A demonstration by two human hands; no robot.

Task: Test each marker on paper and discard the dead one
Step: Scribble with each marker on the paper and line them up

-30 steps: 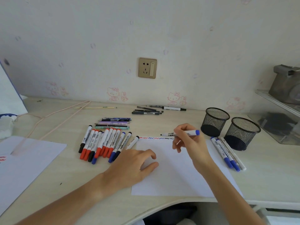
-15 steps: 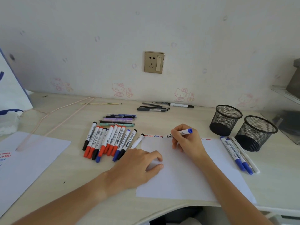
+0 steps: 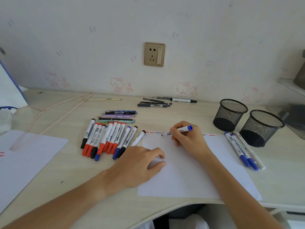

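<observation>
a: ok, surface?
b: pale wood-look desk (image 3: 165, 116), front edge curved, pushed against a white wall (image 3: 99, 47) with pink cartoon cat prints. socket (image 3: 154, 54) on the wall above centre. second sheet (image 3: 24, 156) at the left edge of the desk, red marks on it.

a: marker?
b: right hand (image 3: 188, 139) grips a blue marker (image 3: 179, 130), fingers curled round the barrel. long axis runs roughly left-right, slightly tilted. tip points left and sits at the top edge of the paper (image 3: 189, 171), blue cap end points right and up. a row of red, blue and black squiggles runs along that top edge on both sides of the hand.

a: left hand?
b: left hand (image 3: 140, 164) rests on the left part of the paper, fingers loosely curled, thumb straight on the sheet, holding nothing.

a: other markers?
b: marker row (image 3: 109, 139) just left of the paper, lying side by side, red, blue and black caps mostly toward the person. one black-ended marker touches the paper's top left corner. three markers (image 3: 242, 149) lie along the paper's right edge. pen pile (image 3: 117, 116) behind the row, more pens (image 3: 165, 103) near the wall.

a: room to move?
b: two black mesh cups (image 3: 247, 119) sit right of the paper, touching or nearly so, near the three markers. bare desk between paper and the far pens. paper's lower edge sits close to the desk's front edge. lower half of the sheet unmarked.
</observation>
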